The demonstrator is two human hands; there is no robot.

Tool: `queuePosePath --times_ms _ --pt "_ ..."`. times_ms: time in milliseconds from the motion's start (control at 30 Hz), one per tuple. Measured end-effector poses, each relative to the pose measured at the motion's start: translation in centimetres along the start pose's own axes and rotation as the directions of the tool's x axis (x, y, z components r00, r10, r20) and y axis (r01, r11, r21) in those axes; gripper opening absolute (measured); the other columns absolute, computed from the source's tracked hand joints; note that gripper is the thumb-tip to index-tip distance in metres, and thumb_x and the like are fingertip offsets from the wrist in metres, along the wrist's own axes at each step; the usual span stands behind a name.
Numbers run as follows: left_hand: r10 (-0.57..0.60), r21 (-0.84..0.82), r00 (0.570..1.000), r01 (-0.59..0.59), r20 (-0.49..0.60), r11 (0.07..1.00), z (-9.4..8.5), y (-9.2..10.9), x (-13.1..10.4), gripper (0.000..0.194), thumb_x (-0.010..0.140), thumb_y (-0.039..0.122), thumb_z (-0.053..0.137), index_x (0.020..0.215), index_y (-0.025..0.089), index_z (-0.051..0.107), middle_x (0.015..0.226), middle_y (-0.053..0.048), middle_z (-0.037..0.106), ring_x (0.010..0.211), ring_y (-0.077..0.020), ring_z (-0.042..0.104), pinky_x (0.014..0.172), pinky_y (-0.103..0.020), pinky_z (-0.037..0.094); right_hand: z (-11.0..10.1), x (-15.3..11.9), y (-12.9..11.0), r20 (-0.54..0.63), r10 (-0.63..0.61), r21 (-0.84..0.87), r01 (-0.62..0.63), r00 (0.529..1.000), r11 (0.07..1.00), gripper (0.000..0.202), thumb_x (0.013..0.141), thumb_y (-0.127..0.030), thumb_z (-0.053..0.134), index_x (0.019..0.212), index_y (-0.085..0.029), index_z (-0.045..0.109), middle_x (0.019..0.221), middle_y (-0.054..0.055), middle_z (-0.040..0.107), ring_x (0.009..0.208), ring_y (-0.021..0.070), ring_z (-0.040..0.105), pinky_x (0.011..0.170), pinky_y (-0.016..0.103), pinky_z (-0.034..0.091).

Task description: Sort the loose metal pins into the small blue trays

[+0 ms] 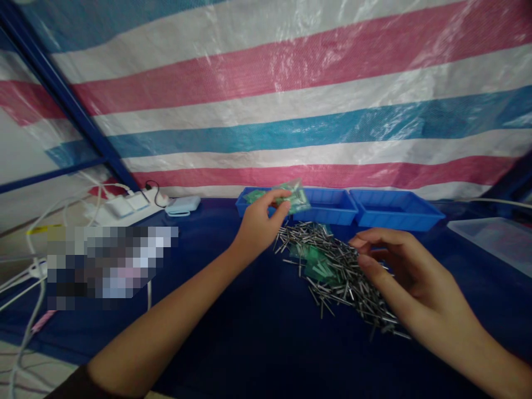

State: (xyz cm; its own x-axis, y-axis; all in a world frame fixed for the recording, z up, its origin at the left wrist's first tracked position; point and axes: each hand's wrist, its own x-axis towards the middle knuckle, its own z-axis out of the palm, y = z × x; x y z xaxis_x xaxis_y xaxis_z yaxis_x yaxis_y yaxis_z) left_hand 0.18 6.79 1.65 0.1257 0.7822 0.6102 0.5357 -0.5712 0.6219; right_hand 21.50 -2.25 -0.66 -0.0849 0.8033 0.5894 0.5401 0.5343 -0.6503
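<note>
My left hand (265,220) pinches a small clear-and-green plastic bag (298,199) between thumb and fingers. The bag is held above the front rim of the blue trays at the back. My right hand (409,271) is at the right side of a loose pile of thin metal pins (344,277), its thumb and index fingertips close together. Whether a pin is between those fingertips is too small to tell. Several green plastic bags (320,266) lie among the pins, at least one with pale pieces showing through.
Blue plastic trays, a middle one (332,213) and a right one (394,216), stand along the back of the dark blue table (233,343). A clear plastic lid or tray (494,241) lies at the right. A power strip (128,205), cables and a light-blue case (183,205) are at the left.
</note>
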Motion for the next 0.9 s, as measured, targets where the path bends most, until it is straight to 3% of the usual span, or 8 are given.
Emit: queuePosePath --times_ms 100,233,333,467,633,800,900 --pt "-0.051 0.272 0.994 0.075 -0.096 0.959 -1.4 -3.5 2.0 0.024 0.086 0.022 0.051 0.107 0.019 0.062 0.101 -0.005 0.069 0.088 -0.017 0.062 0.082 -0.031 0.047 0.3 -0.1 0.1 0.038 -0.01 -0.024 0.011 0.999 1.0 0.021 0.086 -0.032 0.052 0.106 -0.026 0.051 0.098 0.003 0.061 0.084 0.0172 0.06 0.067 0.028 0.051" --pt "-0.13 0.362 0.982 0.172 -0.139 0.916 -2.4 -6.9 3.0 0.027 0.087 0.023 0.047 0.107 0.017 0.063 0.109 -0.008 0.067 0.103 -0.023 0.057 0.092 -0.039 0.041 0.5 -0.2 0.1 0.1 -0.037 -0.084 0.046 0.994 0.995 0.022 0.087 -0.031 0.051 0.109 -0.026 0.049 0.097 0.003 0.062 0.077 0.0153 0.059 0.066 0.028 0.05" --pt "-0.171 0.411 0.98 0.197 -0.101 0.89 -2.0 -7.9 2.8 0.029 0.088 0.026 0.045 0.111 0.023 0.063 0.107 -0.006 0.067 0.106 -0.0244 0.054 0.093 -0.042 0.039 0.5 -0.1 -0.1 0.128 -0.057 -0.125 0.074 0.99 0.989 0.022 0.088 -0.03 0.05 0.109 -0.027 0.048 0.096 0.002 0.062 0.075 0.0145 0.059 0.064 0.027 0.05" --pt "-0.16 0.482 0.987 0.156 -0.035 0.862 -0.8 -7.5 2.2 0.029 0.088 0.033 0.048 0.112 0.032 0.063 0.108 -0.003 0.065 0.113 -0.0274 0.045 0.096 -0.05 0.031 0.3 0.0 -0.2 0.155 -0.058 -0.154 0.082 0.986 0.985 0.022 0.087 -0.03 0.049 0.109 -0.027 0.048 0.097 0.002 0.062 0.078 0.0154 0.06 0.068 0.028 0.051" --pt "-0.058 0.628 0.998 0.043 0.003 0.777 0.0 -6.4 1.5 0.031 0.088 0.044 0.046 0.108 0.031 0.066 0.121 -0.006 0.054 0.12 -0.0303 0.035 0.097 -0.053 0.024 0.6 0.0 0.1 0.189 -0.055 -0.187 0.091 0.98 0.978 0.024 0.086 -0.029 0.05 0.11 -0.025 0.049 0.101 0.004 0.062 0.089 0.0185 0.061 0.077 0.031 0.05" --pt "0.011 0.625 0.979 -0.14 0.205 0.768 0.6 -5.9 1.0 0.038 0.095 0.041 0.034 0.129 0.031 0.047 0.125 -0.002 0.057 0.126 -0.0275 0.034 0.102 -0.06 0.012 0.8 0.3 0.5 0.3 -0.113 -0.227 0.185 0.947 0.956 0.019 0.086 -0.025 0.048 0.105 -0.025 0.051 0.102 0.005 0.061 0.096 0.0202 0.058 0.082 0.037 0.048" --pt "0.079 0.602 0.972 -0.2 0.222 0.773 0.8 -5.1 0.8 0.04 0.094 0.039 0.036 0.131 0.027 0.044 0.131 -0.004 0.053 0.128 -0.0287 0.032 0.103 -0.059 0.014 0.8 0.4 0.7 0.4 -0.147 -0.247 0.261 0.905 0.933 0.021 0.085 -0.021 0.048 0.105 -0.024 0.053 0.105 0.007 0.061 0.101 0.0222 0.055 0.085 0.041 0.046"
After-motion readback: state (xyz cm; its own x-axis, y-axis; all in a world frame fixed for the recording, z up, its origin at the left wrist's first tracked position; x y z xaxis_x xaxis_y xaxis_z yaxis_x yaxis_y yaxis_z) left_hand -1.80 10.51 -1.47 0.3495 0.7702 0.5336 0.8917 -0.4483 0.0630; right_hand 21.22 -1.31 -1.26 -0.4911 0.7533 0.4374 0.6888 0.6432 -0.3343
